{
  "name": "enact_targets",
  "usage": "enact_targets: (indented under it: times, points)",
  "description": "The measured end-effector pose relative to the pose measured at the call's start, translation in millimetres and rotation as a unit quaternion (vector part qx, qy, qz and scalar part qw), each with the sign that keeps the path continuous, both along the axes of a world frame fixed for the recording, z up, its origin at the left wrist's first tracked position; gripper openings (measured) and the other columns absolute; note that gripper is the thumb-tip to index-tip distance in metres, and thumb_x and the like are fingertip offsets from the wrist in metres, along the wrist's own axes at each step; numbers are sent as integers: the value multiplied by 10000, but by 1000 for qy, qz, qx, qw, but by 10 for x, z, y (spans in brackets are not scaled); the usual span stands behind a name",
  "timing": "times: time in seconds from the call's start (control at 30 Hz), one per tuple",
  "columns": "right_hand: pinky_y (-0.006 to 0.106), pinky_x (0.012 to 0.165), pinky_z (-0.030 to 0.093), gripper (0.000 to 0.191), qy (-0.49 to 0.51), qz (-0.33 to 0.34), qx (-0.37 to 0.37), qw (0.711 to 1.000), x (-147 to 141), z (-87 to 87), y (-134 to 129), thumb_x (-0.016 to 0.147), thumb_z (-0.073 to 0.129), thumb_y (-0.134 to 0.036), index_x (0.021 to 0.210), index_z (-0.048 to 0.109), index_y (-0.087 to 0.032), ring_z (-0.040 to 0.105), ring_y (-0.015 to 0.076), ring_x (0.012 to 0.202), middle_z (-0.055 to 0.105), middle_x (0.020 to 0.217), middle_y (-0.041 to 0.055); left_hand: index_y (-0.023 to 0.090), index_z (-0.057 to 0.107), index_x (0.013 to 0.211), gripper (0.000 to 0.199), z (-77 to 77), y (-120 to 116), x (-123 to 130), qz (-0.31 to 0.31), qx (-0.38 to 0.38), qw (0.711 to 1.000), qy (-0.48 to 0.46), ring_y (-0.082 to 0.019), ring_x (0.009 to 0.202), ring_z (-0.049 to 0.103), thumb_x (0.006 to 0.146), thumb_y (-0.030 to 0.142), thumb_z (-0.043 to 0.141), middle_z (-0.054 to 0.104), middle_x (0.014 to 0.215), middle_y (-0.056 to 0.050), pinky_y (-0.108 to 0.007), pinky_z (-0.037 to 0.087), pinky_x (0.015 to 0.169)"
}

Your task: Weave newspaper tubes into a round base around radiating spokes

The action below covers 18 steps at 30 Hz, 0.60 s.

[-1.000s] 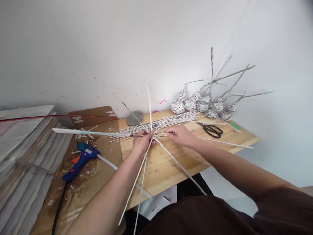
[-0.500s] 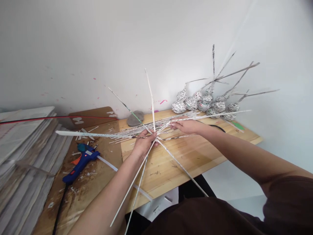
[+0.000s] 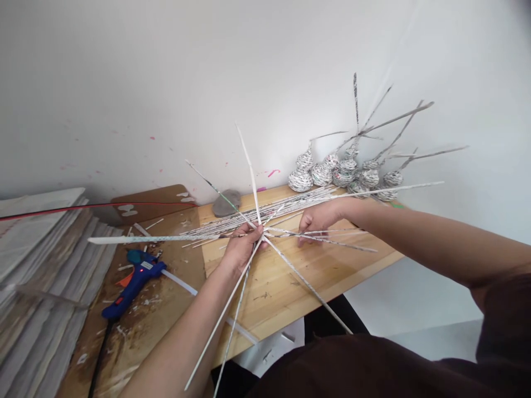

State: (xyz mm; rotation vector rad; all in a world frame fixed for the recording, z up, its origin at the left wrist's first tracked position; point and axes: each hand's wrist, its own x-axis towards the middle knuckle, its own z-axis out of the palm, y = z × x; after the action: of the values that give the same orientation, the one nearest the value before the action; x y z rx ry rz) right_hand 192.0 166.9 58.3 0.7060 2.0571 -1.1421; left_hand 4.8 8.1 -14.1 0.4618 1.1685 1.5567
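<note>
While the crossing of the paper sticks point(image 3: 136, 239) is pinched between thumb and fingers of the left hand point(image 3: 239, 249), their free ends are left fanned out all round, above the wooden tabletop point(image 3: 298, 304); centre probably gripped so that the spokes don't slip. Right hand point(image 3: 321, 217) placed among right-side spokes, fingers bent; whether one is grasped cannot be told. Loose rods point(image 3: 286, 203) laid in a bundle behind, likely for easy reach. Glue gun point(image 3: 135, 284) set on the stained brown board point(image 3: 141, 337), apart from both hands, presumably for safety. Woven gourd shapes point(image 3: 300, 180) stood by the wall, seemingly out of the way.
</note>
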Motion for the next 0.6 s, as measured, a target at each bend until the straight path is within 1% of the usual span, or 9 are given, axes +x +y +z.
enact_targets:
  times: [0.07,0.13,0.2,0.27,0.33,0.4,0.47,0.53,0.6]
  points:
    - [211,586,477,605,0,7,-7,1000,5,-18,-35,696,714,-591,1165,713,-209,618,114,663,703,816,27,144,624,741,261,-3,2,-1,-2,-6,1000,-2,-83,546,576,600,197,838,599,633,21,-187,547,496]
    - [218,595,467,613,13,9,11,1000,8,-13,-56,701,697,-612,1150,720,-196,607,116,657,715,812,32,138,621,727,224,-9,7,-3,-2,-15,1000,-3,-90,555,588,626,180,817,607,628,9,-179,538,491]
    - [230,649,467,583,76,9,57,995,9,8,-62,718,687,-597,1130,726,-186,625,134,717,734,878,45,133,612,703,201,-22,12,-3,2,-25,1000,-3,-94,559,597,645,171,800,613,619,-2,-172,531,497]
    - [241,740,464,527,166,8,91,982,4,36,-65,751,672,-552,1127,725,-188,643,164,854,738,992,55,134,595,672,207,-36,16,-3,7,-27,1000,-1,-92,544,595,651,179,795,621,609,-10,-168,524,500]
    - [246,780,457,481,212,0,78,974,-13,60,-84,788,648,-509,1143,714,-192,633,173,929,726,1052,58,138,577,645,235,-46,15,0,2,-19,1000,7,-95,528,593,638,196,804,633,610,-21,-168,512,491]
    - [243,731,455,436,210,-15,45,977,-48,67,-136,817,624,-478,1118,713,-177,620,151,846,723,981,60,140,568,635,257,-47,11,6,-6,-9,1000,14,-101,537,601,617,205,816,655,644,-36,-174,511,489]
    - [232,656,431,374,212,-29,25,977,-101,52,-215,827,615,-456,1021,719,-153,571,118,714,705,858,49,140,566,633,263,-42,6,12,-8,-3,1000,18,-101,551,605,599,198,821,670,682,-40,-180,521,498]
    - [225,615,400,342,231,-47,19,972,-167,16,-296,823,617,-456,895,706,-134,517,100,639,666,754,30,140,567,636,258,-35,6,15,-6,-5,1000,20,-96,550,601,597,188,817,671,689,-36,-181,526,500]
    - [220,592,376,333,244,-77,27,966,-234,-26,-348,810,626,-457,828,682,-129,485,94,609,621,687,8,142,565,636,250,-28,9,15,-4,-5,1000,15,-91,528,586,606,185,810,655,656,-28,-181,522,489]
